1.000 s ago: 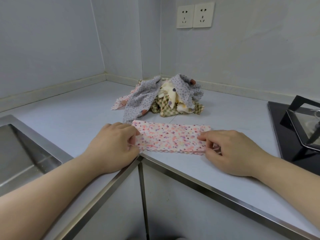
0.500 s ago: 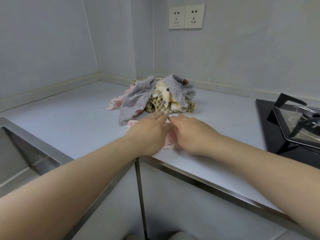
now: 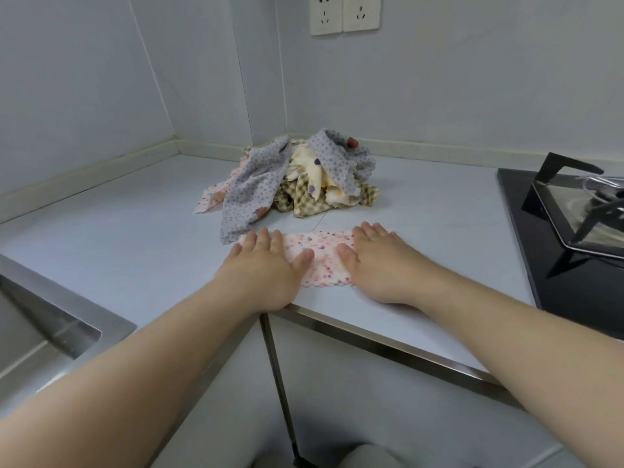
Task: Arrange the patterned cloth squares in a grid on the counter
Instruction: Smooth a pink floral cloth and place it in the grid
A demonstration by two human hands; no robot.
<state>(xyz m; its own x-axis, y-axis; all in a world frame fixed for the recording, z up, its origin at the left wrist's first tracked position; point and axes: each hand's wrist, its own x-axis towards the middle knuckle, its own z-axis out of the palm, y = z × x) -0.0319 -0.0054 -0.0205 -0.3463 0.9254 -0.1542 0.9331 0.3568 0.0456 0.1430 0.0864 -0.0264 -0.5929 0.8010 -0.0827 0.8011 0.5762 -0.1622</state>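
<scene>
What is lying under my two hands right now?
A pink floral cloth, pressed flat on the counter by the left hand and right hand. Its ends beneath the palms are covered.

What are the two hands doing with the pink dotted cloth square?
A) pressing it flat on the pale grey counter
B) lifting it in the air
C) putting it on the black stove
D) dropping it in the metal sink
A: the left hand and the right hand lie flat, fingers straight, on the pink dotted cloth square, which lies on the pale grey counter.
</scene>
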